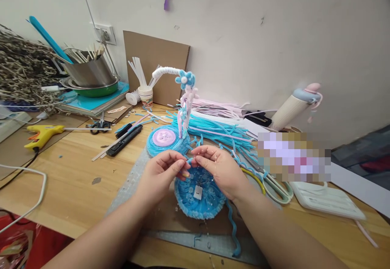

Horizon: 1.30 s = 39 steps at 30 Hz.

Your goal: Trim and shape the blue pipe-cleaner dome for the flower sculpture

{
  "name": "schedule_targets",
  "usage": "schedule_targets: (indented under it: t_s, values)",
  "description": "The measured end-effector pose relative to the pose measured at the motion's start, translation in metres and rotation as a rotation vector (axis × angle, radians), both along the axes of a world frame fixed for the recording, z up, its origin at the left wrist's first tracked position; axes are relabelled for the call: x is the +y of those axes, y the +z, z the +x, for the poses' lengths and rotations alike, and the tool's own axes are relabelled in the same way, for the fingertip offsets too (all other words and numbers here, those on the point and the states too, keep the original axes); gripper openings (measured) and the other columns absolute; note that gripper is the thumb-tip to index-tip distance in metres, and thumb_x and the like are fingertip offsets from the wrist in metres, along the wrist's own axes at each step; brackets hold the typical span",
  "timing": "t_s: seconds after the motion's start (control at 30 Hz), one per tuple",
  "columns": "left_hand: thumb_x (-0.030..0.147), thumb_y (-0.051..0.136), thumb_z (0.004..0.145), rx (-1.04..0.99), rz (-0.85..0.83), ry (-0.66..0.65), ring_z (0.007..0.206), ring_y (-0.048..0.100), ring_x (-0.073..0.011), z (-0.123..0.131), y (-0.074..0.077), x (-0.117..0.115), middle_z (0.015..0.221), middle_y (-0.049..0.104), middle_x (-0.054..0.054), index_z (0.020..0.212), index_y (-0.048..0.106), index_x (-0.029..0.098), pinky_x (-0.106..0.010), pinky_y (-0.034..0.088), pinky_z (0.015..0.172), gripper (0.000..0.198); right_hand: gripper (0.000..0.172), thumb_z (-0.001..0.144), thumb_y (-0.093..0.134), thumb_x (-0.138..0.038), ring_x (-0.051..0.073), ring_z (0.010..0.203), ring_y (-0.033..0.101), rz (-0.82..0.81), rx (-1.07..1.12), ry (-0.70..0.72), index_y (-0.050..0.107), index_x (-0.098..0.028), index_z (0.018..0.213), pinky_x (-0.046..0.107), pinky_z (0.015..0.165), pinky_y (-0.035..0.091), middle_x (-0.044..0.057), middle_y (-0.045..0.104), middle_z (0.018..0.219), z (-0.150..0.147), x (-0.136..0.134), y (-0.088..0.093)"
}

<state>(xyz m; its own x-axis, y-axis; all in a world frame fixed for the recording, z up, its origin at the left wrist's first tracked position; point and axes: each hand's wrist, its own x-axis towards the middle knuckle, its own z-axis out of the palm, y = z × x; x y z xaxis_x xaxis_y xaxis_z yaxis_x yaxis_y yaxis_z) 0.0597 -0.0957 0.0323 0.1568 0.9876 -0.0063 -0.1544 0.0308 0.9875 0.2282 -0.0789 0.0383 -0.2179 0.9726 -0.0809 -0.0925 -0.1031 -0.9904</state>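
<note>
Desk (76, 151) of wood stands before whitish wall (258, 41); left hand (163, 171) and right hand (222, 169) together pinch fuzzy blue chenille stem (189, 161) by round, ruffled disc (209, 194).

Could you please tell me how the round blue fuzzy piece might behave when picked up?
The blue piece is probably light, since it looks soft and fuzzy. Its ruffled rim would likely give under a pinch. Its round outline could let it roll on edge.

Bare forearms (112, 224) are reaching in from the near side; the left hand (160, 171) and right hand (221, 169) are nearly touching, fingers (207, 162) pinching.
</note>
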Motion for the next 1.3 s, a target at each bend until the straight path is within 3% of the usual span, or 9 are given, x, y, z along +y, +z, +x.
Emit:
schedule_targets:
  t_s: [0.23, 0.4, 0.47, 0.57, 0.63, 0.73, 1.0, 1.13, 1.3]
  values:
    - [0.026, 0.070, 0.078, -0.151, 0.109, -0.105, 0.058, 0.061, -0.0097, -0.008, 0.000, -0.005, 0.066, 0.067, 0.001, 0.077, 0.064, 0.019, -0.021, 0.048, 0.059, 0.009, 0.027, 0.074, 0.072, -0.041, 0.017, 0.080, 0.068, -0.073, 0.134, 0.050, 0.070, -0.016, 0.084, 0.034, 0.083, 0.050, 0.005, 0.073, 0.081, 0.005, 0.002, 0.002]
    - [0.034, 0.058, 0.086, -0.048, 0.274, -0.391, 0.071, 0.062, -0.0170, -0.012, 0.002, -0.009, 0.074, 0.069, -0.005, 0.075, 0.071, 0.019, -0.031, 0.049, 0.070, 0.023, 0.027, 0.079, 0.068, -0.043, 0.017, 0.080, 0.069, -0.129, 0.190, 0.099, 0.069, -0.016, 0.086, 0.033, 0.081, 0.050, 0.006, 0.074, 0.084, 0.008, 0.001, 0.006]
    - [0.034, 0.052, 0.089, 0.094, 0.366, -0.319, 0.075, 0.061, -0.0181, -0.010, 0.001, -0.008, 0.076, 0.068, -0.006, 0.070, 0.071, 0.018, -0.034, 0.047, 0.074, 0.031, 0.028, 0.079, 0.068, -0.043, 0.017, 0.079, 0.069, -0.141, 0.184, 0.108, 0.069, -0.017, 0.087, 0.032, 0.079, 0.050, 0.007, 0.074, 0.083, 0.008, 0.000, 0.006]
    - [0.027, 0.059, 0.085, 0.349, 0.423, 0.032, 0.076, 0.057, -0.0168, -0.003, -0.004, -0.003, 0.077, 0.063, -0.003, 0.076, 0.068, 0.019, -0.031, 0.044, 0.071, 0.015, 0.028, 0.077, 0.070, -0.043, 0.016, 0.079, 0.068, -0.140, 0.169, 0.134, 0.070, -0.017, 0.088, 0.032, 0.079, 0.051, 0.005, 0.074, 0.082, 0.005, -0.001, 0.005]
    - [0.024, 0.064, 0.080, 0.448, 0.434, 0.144, 0.083, 0.056, -0.0174, 0.001, -0.007, 0.001, 0.084, 0.060, -0.003, 0.083, 0.069, 0.020, -0.031, 0.043, 0.075, 0.008, 0.027, 0.076, 0.071, -0.042, 0.015, 0.076, 0.067, -0.131, 0.161, 0.158, 0.071, -0.017, 0.088, 0.031, 0.078, 0.052, 0.004, 0.073, 0.082, 0.004, -0.002, 0.003]
    - [0.025, 0.064, 0.078, 0.399, 0.377, 0.088, 0.090, 0.054, -0.0182, 0.003, -0.010, 0.006, 0.088, 0.054, -0.003, 0.084, 0.072, 0.020, -0.034, 0.042, 0.085, 0.010, 0.027, 0.074, 0.073, -0.042, 0.013, 0.069, 0.066, -0.139, 0.166, 0.189, 0.073, -0.018, 0.088, 0.029, 0.074, 0.052, 0.002, 0.072, 0.078, 0.002, -0.003, -0.001]
    - [0.031, 0.066, 0.075, 0.095, 0.095, -0.096, 0.084, 0.052, -0.0169, 0.004, -0.008, 0.006, 0.086, 0.051, -0.003, 0.062, 0.067, 0.018, -0.032, 0.043, 0.080, 0.019, 0.030, 0.073, 0.074, -0.040, 0.011, 0.062, 0.065, -0.161, 0.179, 0.204, 0.074, -0.018, 0.092, 0.029, 0.068, 0.051, 0.004, 0.072, 0.082, -0.001, -0.004, -0.003]
    - [0.031, 0.066, 0.075, 0.145, 0.137, -0.016, 0.085, 0.054, -0.0172, 0.005, -0.008, 0.006, 0.086, 0.052, -0.003, 0.066, 0.066, 0.018, -0.033, 0.044, 0.080, 0.016, 0.025, 0.071, 0.075, -0.037, 0.009, 0.057, 0.062, -0.100, 0.150, 0.164, 0.073, -0.016, 0.086, 0.026, 0.064, 0.049, 0.000, 0.069, 0.074, -0.002, -0.004, -0.003]
    - [0.025, 0.063, 0.078, 0.461, 0.381, 0.115, 0.089, 0.055, -0.0187, 0.002, -0.010, 0.005, 0.086, 0.055, -0.004, 0.071, 0.067, 0.018, -0.035, 0.042, 0.085, 0.011, 0.026, 0.067, 0.078, -0.035, 0.010, 0.056, 0.061, -0.101, 0.116, 0.118, 0.063, -0.016, 0.076, 0.026, 0.062, 0.047, -0.003, 0.063, 0.068, -0.002, -0.003, -0.002]
